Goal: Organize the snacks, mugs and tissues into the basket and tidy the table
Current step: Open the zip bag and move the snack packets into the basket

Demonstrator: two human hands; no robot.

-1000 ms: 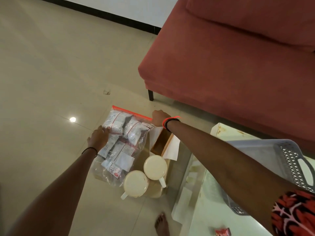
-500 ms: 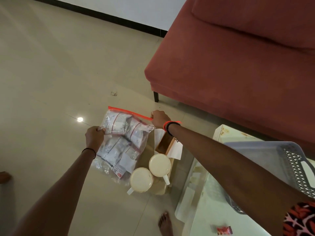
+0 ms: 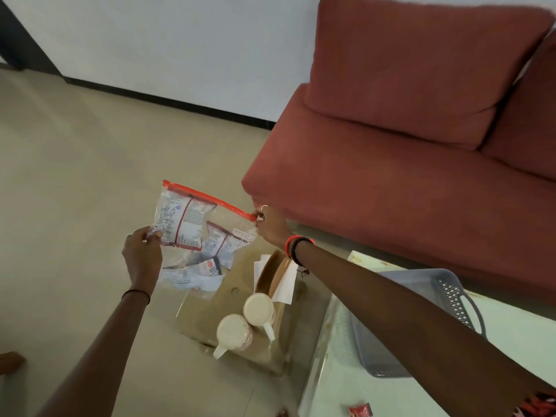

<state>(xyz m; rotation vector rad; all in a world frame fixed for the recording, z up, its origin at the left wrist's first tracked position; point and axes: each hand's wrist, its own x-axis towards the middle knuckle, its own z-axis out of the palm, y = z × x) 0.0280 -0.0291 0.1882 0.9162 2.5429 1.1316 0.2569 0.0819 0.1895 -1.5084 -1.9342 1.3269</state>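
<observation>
Pinching opposite edges, the left hand (image 3: 141,257) and right hand (image 3: 272,225) are holding the snack bag (image 3: 195,227) seal-up, likely keeping packets inside.

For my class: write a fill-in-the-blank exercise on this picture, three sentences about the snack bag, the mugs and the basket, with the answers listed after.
1. The left hand and right hand grip the clear zip bag; the red wristband is on the ____ one.
2. ____ white mugs stand on the low brown box.
3. The grey basket stands ____ the white table.
Missing words: right; two; on.
</observation>
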